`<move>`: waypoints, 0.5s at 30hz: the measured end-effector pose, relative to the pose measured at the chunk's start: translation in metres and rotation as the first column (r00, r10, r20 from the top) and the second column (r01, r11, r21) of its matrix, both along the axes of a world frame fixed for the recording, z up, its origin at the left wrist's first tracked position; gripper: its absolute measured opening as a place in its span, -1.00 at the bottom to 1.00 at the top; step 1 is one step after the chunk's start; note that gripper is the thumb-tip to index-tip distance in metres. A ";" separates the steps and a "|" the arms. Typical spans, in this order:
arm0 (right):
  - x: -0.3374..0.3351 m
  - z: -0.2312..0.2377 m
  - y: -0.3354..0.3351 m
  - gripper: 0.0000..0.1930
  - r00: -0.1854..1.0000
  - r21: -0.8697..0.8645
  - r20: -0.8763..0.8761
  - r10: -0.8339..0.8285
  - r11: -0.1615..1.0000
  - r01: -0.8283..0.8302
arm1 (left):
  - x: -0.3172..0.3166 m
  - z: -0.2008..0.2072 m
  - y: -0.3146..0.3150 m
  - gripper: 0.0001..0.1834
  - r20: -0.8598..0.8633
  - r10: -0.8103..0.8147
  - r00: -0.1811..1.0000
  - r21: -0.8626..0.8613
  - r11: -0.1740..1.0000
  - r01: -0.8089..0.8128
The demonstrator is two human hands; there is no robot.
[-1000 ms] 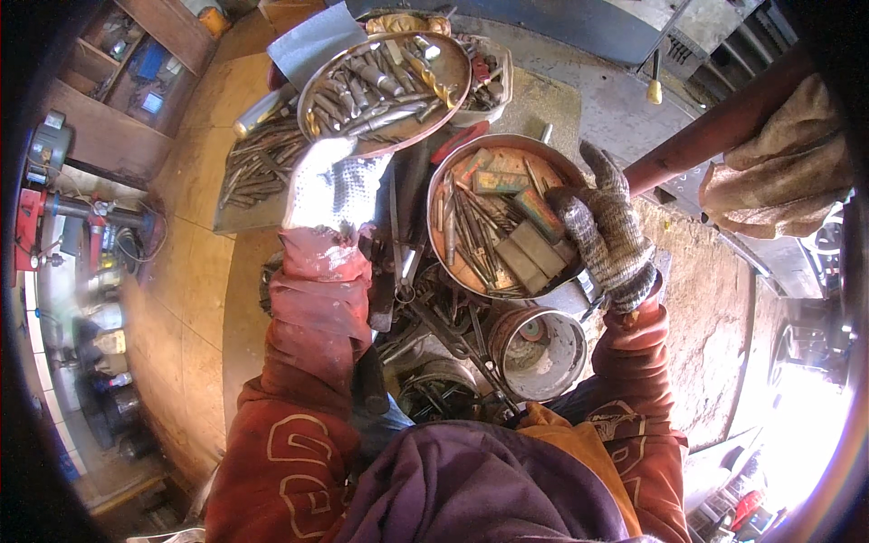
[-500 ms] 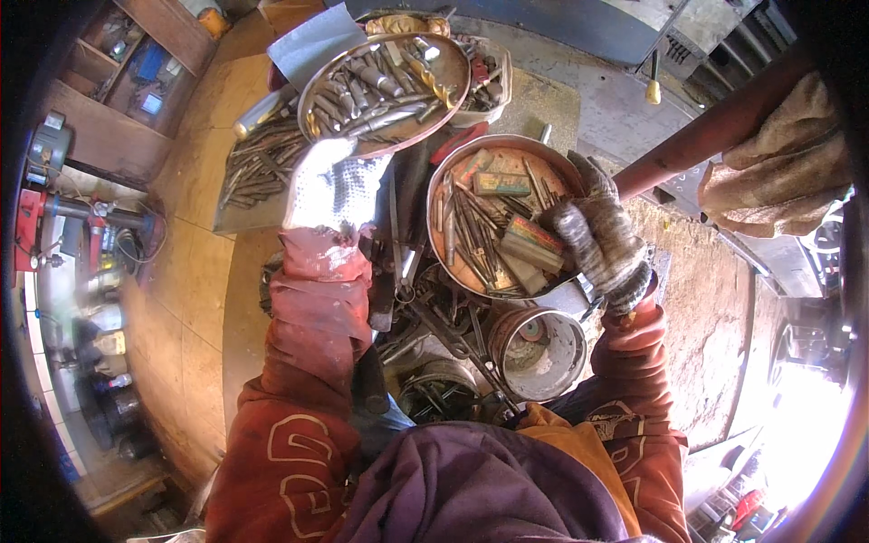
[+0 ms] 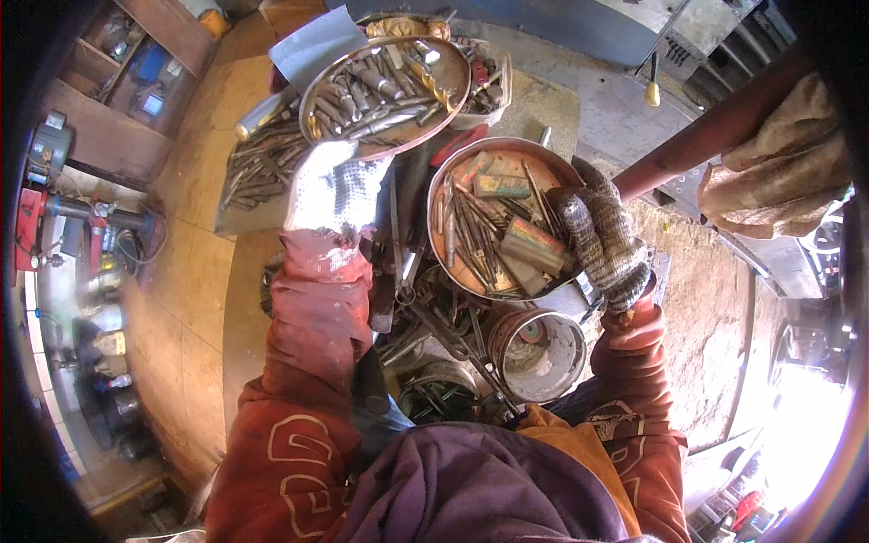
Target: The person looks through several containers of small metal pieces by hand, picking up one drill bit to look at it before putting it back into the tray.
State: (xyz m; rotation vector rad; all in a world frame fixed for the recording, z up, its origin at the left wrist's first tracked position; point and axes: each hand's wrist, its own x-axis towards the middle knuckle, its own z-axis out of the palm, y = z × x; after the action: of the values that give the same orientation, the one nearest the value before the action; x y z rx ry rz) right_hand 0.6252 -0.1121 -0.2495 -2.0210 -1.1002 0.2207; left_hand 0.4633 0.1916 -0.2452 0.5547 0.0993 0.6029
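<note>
My left hand, in a white dotted glove, is closed at the near-left rim of a round tin filled with drill bits and milling cutters. Its fingertips are partly hidden and washed out by glare. In a striped knit glove, my right hand grips the right rim of a second round tin, fingers curled over the edge. Inside this second tin lie thin drill bits, a small worn box and another coloured box. The tins are side by side, the first one farther off and to the left.
More drill bits lie heaped left of the far tin, near a grey-blue sheet. Close to me stand a dirty white bucket and a container of metal pieces. A rusty pipe with a cloth slants in at right.
My right hand has shifted slightly at the rim, and its fingers sit a little farther right. The second tin has moved very slightly. My left hand stays in place.
</note>
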 end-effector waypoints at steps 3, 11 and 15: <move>-0.003 0.001 -0.003 -0.65 0.990 0.079 0.093 0.106 0.990 -0.114 | 0.001 0.002 -0.001 -0.18 0.009 -0.003 1.000 -0.007 1.000 0.003; -0.001 -0.003 -0.007 -0.60 0.995 0.099 -0.017 0.097 0.991 -0.095 | 0.006 -0.011 0.013 -0.14 0.015 -0.010 1.000 0.029 1.000 0.009; -0.006 0.001 -0.003 -0.59 0.991 0.102 -0.094 0.095 0.991 -0.085 | 0.002 0.002 0.001 -0.14 0.010 0.044 0.999 0.137 0.990 -0.045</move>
State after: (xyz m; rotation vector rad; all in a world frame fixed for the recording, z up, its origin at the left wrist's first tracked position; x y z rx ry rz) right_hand 0.6190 -0.1154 -0.2481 -1.8562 -1.1194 0.3037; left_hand 0.4651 0.1930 -0.2432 0.6854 0.0635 0.6581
